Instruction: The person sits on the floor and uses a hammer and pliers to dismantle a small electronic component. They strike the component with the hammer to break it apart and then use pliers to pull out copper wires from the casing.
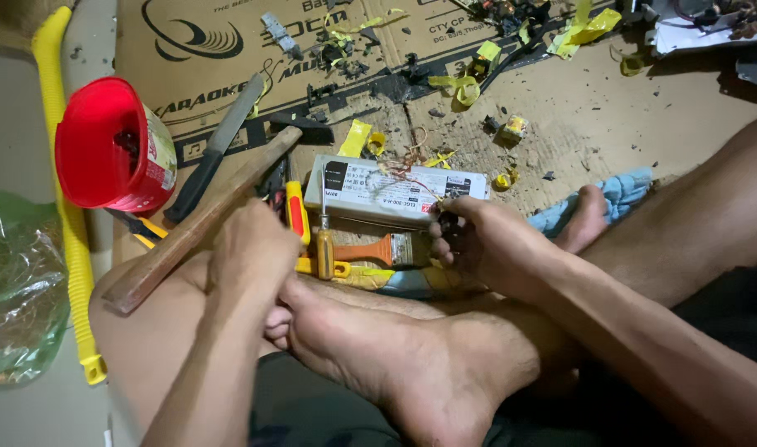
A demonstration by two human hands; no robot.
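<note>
right hand (486, 240) pinches a small dark part (447, 222) beside the white rectangular box (370, 192).

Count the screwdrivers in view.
2: a red-handled screwdriver beside the left hand, an amber-handled screwdriver upright before the white box. Others may be hidden.

A worn wooden hammer handle (192, 232), matt and scuffed, lies beside a dull metal blade (233, 116) on rough brown cardboard (643, 116) littered with dark grit and scraps of glossy yellow tape (461, 87). A shiny red plastic cup (105, 145) sits near ribbed yellow plastic tubing (72, 240) and crinkled clear plastic wrap (14, 290). Soft blue cloth (622, 194) lies bunched by the smooth white-cased box (391, 190).
</note>
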